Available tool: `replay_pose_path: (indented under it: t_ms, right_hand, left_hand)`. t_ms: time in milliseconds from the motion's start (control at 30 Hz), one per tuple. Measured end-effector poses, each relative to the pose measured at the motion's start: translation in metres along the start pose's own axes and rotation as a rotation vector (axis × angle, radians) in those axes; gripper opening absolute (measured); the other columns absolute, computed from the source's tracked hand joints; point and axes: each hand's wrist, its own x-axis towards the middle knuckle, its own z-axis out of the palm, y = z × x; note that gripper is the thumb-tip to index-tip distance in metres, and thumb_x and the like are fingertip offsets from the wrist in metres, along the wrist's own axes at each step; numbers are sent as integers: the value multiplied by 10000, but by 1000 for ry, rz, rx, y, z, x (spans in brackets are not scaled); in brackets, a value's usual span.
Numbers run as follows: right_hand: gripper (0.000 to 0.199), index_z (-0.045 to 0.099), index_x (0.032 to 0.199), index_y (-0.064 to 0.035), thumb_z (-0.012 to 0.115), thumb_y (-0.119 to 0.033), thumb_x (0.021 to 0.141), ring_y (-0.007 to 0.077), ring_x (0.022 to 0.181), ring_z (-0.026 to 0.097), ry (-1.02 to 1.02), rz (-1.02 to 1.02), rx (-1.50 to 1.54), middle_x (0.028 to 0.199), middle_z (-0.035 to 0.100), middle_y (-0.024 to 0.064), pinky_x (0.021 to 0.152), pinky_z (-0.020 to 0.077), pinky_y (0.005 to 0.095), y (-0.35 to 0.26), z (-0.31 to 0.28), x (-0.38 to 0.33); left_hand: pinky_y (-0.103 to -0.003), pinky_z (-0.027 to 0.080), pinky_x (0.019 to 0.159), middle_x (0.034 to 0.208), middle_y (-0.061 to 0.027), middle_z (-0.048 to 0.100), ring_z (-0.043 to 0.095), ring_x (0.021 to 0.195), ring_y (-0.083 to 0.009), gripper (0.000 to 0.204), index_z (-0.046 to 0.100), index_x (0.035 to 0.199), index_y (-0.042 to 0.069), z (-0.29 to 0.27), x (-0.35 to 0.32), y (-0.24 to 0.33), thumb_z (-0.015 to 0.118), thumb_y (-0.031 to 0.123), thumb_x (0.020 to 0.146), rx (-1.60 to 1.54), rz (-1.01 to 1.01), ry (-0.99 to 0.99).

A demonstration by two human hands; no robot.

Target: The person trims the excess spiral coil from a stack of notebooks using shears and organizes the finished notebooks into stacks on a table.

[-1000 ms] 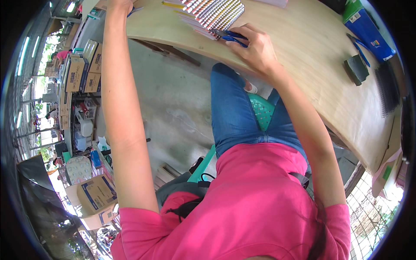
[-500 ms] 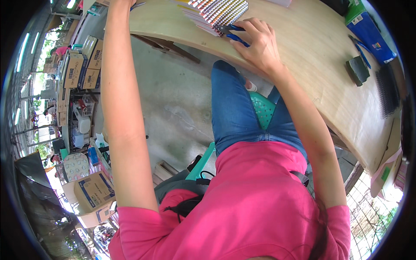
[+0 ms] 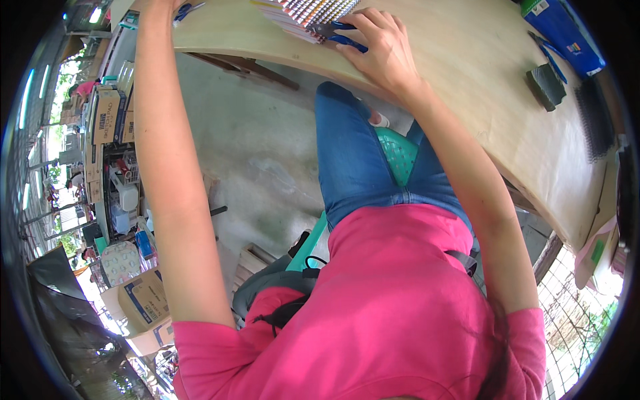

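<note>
Blue pen-like tool (image 3: 347, 40) lies under my right hand (image 3: 380, 50) at the near table (image 3: 467, 73) edge, fingers curled onto it beside the spiral-bound stack (image 3: 307, 13), partly cropped. My left hand (image 3: 157, 5) is cut off; grip indeterminable.

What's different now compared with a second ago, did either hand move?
The right hand slid a little further onto the blue tool by the spiral-bound stack. The left hand, mostly out of view, stayed stretched to the table's far edge. The black pad has not moved.
</note>
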Motion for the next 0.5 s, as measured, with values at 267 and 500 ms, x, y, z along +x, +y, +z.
replay_pose_path:
  t_ms: [267, 500]
  right_hand:
    - [377, 645, 1112, -78, 752, -181, 766, 332, 1105, 534, -78, 66, 68, 1108, 607, 123, 1008, 376, 500, -14, -15, 8]
    - [375, 652, 1109, -64, 749, -169, 761, 337, 1077, 547, -53, 38, 64, 1090, 618, 125, 993, 390, 493, -7, -11, 7]
  left_hand:
    - [-363, 529, 605, 768, -48, 597, 594, 627, -177, 558, 635, 1056, 80, -10, 11, -3, 509, 600, 899, -17, -47, -9]
    - [-356, 521, 559, 694, -28, 564, 571, 579, -169, 494, 639, 977, 83, -6, 15, -4, 519, 558, 910, -55, -18, -78]
